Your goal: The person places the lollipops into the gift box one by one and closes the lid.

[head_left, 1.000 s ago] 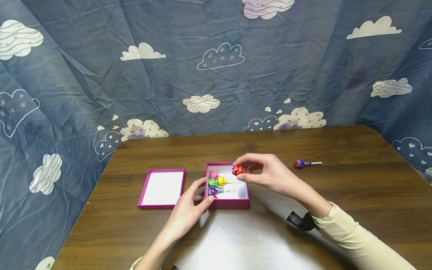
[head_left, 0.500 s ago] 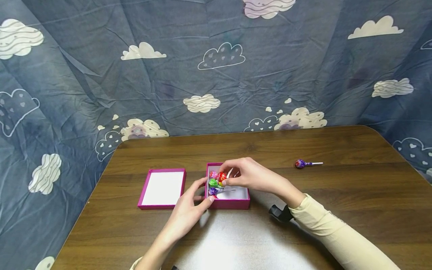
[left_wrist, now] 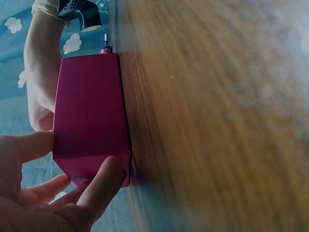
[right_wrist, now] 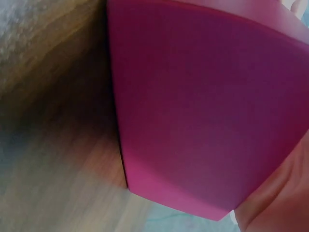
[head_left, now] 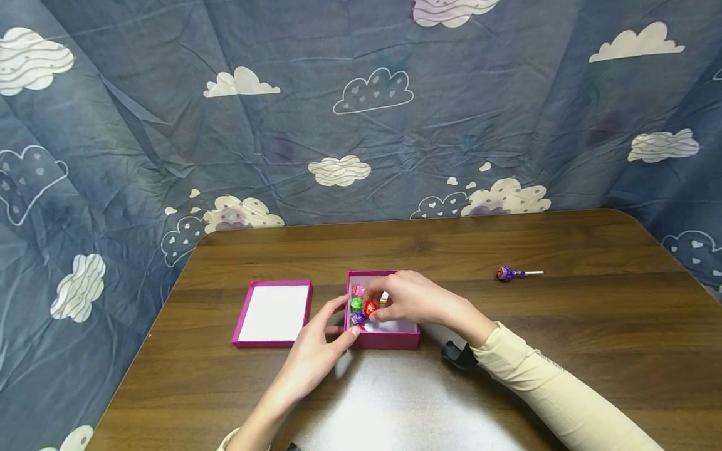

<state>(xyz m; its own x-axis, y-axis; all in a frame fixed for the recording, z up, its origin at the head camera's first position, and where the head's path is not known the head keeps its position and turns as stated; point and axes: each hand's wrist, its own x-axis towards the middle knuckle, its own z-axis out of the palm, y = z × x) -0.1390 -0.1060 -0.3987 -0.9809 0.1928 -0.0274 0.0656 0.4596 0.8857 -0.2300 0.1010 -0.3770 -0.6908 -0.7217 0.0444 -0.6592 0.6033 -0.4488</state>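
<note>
My right hand [head_left: 417, 302] is down in an open magenta box [head_left: 389, 341], pinching a red-wrapped lollipop [head_left: 369, 309] between thumb and fingers. Along the box's left wall lie a pink lollipop [head_left: 358, 290], a green lollipop [head_left: 357, 304] and a purple lollipop [head_left: 358, 318]; a bit of red shows by the front wall. The right hand covers their sticks and the yellow lollipop. My left hand [head_left: 316, 351] grips the box's front left corner, thumb and fingers on different sides, as the left wrist view shows. In the right wrist view the box wall [right_wrist: 203, 106] hides the fingertips.
Left of the box lies its white-lined magenta lid [head_left: 273, 313]. Another purple lollipop [head_left: 506, 273] with a white stick rests farther right on the wooden table [head_left: 592, 300]. A blue cloud-print cloth [head_left: 395, 144] hangs behind the table.
My right hand has carried the red lollipop left and down from the box's back right to beside the green and purple ones. The left hand has stayed on the box.
</note>
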